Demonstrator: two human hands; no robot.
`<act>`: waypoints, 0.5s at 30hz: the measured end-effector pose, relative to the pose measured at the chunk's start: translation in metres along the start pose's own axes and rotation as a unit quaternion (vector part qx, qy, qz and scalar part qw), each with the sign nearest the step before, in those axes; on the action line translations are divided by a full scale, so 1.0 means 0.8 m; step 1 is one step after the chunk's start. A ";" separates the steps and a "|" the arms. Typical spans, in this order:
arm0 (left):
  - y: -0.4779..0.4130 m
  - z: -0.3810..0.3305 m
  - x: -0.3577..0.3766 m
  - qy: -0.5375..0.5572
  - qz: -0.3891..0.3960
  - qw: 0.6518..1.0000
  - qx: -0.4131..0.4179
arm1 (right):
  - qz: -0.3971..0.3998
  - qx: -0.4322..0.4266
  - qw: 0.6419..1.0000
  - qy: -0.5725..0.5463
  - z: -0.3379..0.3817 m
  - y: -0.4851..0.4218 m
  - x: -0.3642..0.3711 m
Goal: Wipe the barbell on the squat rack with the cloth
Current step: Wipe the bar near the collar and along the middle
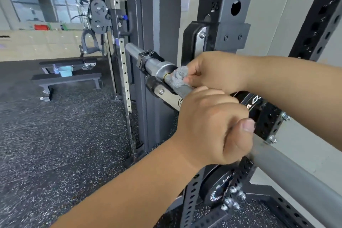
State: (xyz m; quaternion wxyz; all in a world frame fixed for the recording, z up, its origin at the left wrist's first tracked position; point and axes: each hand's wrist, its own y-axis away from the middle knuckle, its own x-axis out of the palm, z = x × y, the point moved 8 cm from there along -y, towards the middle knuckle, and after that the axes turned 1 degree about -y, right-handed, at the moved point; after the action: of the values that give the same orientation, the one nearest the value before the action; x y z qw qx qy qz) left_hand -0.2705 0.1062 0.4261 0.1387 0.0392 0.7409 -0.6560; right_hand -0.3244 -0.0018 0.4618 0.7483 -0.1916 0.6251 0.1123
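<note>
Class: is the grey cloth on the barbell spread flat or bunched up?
Bunched up: the cloth is a crumpled wad pinched by the right hand against the barbell.

We see the barbell [288, 170] as bare metal: its shaft is a smooth, matt grey, turning to rough knurling near the cloth [179, 77], which looks grey, fuzzy and pilled. The sleeve [161, 69] is polished and glossy, and the collar [147, 58] on it looks like matt black plastic. The squat rack [231, 29] is matt black painted metal with bright steel bolts [285, 116]. The floor [55, 135] is rough, speckled rubber.
</note>
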 end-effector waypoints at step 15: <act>0.002 -0.002 -0.005 0.004 0.001 1.000 -0.001 | 0.044 0.005 0.997 0.057 0.007 -0.002 -0.003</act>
State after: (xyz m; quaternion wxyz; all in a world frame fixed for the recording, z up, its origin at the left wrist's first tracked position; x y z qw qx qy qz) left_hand -0.2665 0.1086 0.4262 0.1365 0.0420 0.7423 -0.6547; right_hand -0.3188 -0.0007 0.4650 0.7067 -0.1663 0.6751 0.1315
